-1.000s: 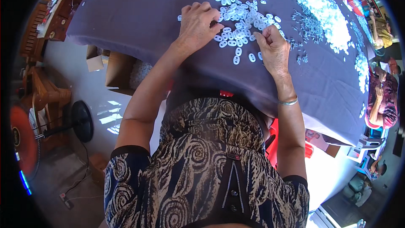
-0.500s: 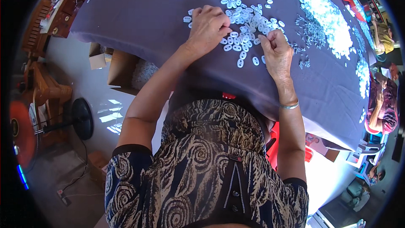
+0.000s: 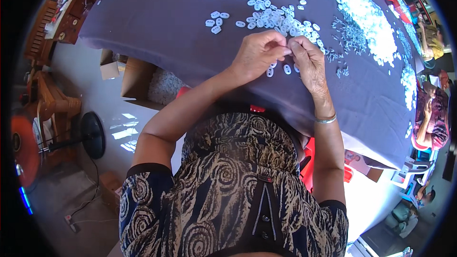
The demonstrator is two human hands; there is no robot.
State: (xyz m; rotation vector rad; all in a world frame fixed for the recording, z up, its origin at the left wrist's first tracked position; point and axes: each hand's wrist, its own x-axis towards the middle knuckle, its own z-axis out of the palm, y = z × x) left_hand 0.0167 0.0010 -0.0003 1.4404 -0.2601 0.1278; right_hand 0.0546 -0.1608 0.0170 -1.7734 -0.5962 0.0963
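Observation:
My left hand and my right hand meet fingertip to fingertip above the near part of the dark cloth. Both are pinched closed; whatever lies between the fingers is too small and covered to make out. Just beyond them spreads a heap of white oval plastic pieces with two holes. A few loose ovals lie close below the hands, partly covered by them. Several more ovals sit apart to the left. To the right of my right hand are scattered small metal screws or pins.
A large bright pile of white pieces runs along the table's right side. The cloth-covered table drops off at its near edge. A cardboard box of white pieces and a fan stand left. Other people sit at right.
My left hand has moved right and nearer, away from the left side of the oval heap, to meet my right hand. The ovals on the left are now uncovered.

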